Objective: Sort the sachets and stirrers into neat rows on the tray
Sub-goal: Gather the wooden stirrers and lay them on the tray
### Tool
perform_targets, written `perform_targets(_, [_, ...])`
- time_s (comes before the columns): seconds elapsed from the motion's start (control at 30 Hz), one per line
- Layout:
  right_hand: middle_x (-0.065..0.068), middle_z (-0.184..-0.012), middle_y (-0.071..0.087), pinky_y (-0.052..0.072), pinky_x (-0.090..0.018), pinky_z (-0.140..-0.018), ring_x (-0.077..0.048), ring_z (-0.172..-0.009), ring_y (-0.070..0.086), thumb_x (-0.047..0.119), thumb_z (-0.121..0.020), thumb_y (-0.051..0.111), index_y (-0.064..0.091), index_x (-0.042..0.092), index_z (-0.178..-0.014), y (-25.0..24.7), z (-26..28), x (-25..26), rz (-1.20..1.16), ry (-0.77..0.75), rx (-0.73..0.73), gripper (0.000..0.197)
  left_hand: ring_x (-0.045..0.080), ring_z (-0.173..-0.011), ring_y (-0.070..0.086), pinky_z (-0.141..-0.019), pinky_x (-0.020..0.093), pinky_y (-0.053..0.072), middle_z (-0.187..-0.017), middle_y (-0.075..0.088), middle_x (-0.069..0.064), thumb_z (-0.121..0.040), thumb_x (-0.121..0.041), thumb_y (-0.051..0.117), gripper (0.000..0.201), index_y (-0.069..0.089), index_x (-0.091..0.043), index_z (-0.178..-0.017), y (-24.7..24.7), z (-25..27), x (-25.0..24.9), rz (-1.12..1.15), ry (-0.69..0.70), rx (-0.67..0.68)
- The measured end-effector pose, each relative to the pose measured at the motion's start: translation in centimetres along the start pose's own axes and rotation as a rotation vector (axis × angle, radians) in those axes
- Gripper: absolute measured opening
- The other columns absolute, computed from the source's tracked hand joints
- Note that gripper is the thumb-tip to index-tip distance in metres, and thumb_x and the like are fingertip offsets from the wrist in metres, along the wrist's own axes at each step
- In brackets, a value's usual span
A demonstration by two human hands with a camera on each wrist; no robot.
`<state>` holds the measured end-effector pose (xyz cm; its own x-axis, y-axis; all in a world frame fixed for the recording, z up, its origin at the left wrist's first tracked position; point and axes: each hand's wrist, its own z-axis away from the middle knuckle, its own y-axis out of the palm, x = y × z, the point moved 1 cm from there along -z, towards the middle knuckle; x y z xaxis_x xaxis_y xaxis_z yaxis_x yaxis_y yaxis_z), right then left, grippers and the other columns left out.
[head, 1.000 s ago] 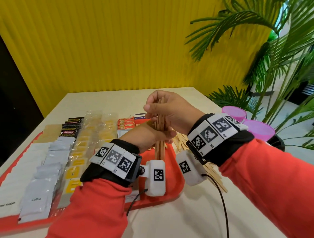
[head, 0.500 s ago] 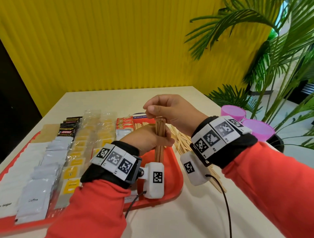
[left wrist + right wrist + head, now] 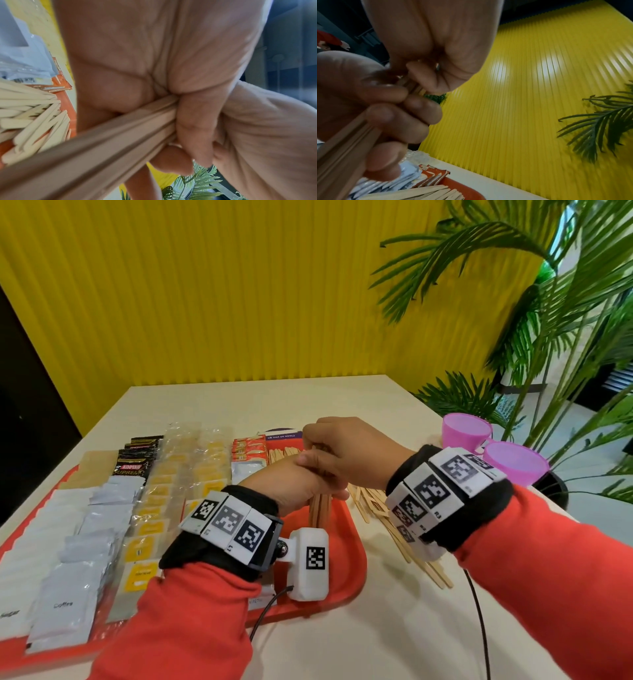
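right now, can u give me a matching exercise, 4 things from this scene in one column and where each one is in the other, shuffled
Things:
1. bundle of stirrers
2. loose stirrers
3. coffee sachet
4. pink cups

Places:
A. on the table right of the tray
B. near left of the tray
C. far right, beside the plant
D. upright in the left hand, the right hand on its top

Pairs: 1-D, 2-A, 3-B, 4-C
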<state>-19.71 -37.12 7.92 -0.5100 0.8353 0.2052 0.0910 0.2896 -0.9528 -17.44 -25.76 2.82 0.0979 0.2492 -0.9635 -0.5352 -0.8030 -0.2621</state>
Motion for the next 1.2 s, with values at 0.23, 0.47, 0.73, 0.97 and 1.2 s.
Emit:
perform_targets(0.23, [0.009, -0.06, 0.036, 0.026, -0.021, -0.051, -0.015, -0.058, 0.037, 0.014, -0.09, 0.051, 0.041, 0.017, -0.067, -0.2, -0.7, -0.3, -0.036, 0.019, -0.122, 0.026, 0.018, -0.085, 0.065, -0.087, 0.035, 0.049, -0.069, 0.068, -0.003, -0.078, 0.0, 0.065, 0.021, 0.068, -0.017, -0.066, -0.1, -0.3, 0.1, 0.004, 0.003, 0.056])
perform_targets(0.47, [0.006, -0.054, 0.035, 0.025, -0.023, -0.049, -0.006, -0.052, 0.032, 0.013, -0.087, 0.057, 0.034, 0.023, -0.055, -2.0, -1.7, -1.1, -0.21, 0.139, -0.295, 0.04, 0.019, -0.086, 0.061, -0.069, 0.032, 0.047, -0.072, 0.063, 0.001, -0.093, 0.002, 0.046, 0.021, 0.057, -0.014, -0.085, -0.5, -0.1, -0.3, 0.117, 0.015, 0.083])
perform_targets(0.73, [0.004, -0.079, 0.05, 0.047, -0.023, -0.057, -0.006, -0.061, 0.053, 0.032, -0.085, 0.064, 0.048, 0.019, -0.106, -0.4, -0.4, -1.5, -0.762, 0.321, -0.301, 0.03, 0.018, -0.084, 0.061, -0.073, 0.036, 0.046, -0.074, 0.057, 0.002, -0.095, 0.001, 0.041, 0.018, 0.052, -0.011, -0.089, -1.1, 0.2, -0.5, 0.268, 0.024, 0.001])
perform_targets(0.97, [-0.001, -0.082, 0.056, 0.051, -0.03, -0.074, -0.014, -0.075, 0.056, 0.018, -0.087, 0.064, 0.055, 0.015, -0.102, 2.2, 2.1, -1.6, -0.795, 0.44, -0.025, 0.017, 0.014, -0.07, 0.063, -0.061, 0.029, 0.052, -0.064, 0.06, -0.001, -0.095, 0.001, 0.038, 0.021, 0.05, -0.012, -0.084, -2.3, 1.0, -0.8, 0.38, 0.083, 0.055])
perform_targets(1.2, [-0.002, -0.084, 0.056, 0.045, -0.022, -0.063, -0.01, -0.065, 0.051, 0.0, -0.082, 0.057, 0.056, 0.016, -0.1, 2.0, 3.0, -0.8, -0.761, 0.422, 0.022, 0.024, 0.015, -0.07, 0.057, -0.065, 0.031, 0.044, -0.065, 0.063, -0.001, -0.093, 0.007, 0.038, 0.026, 0.053, -0.012, -0.081, -0.9, 1.8, -0.2, 0.34, 0.029, 0.07])
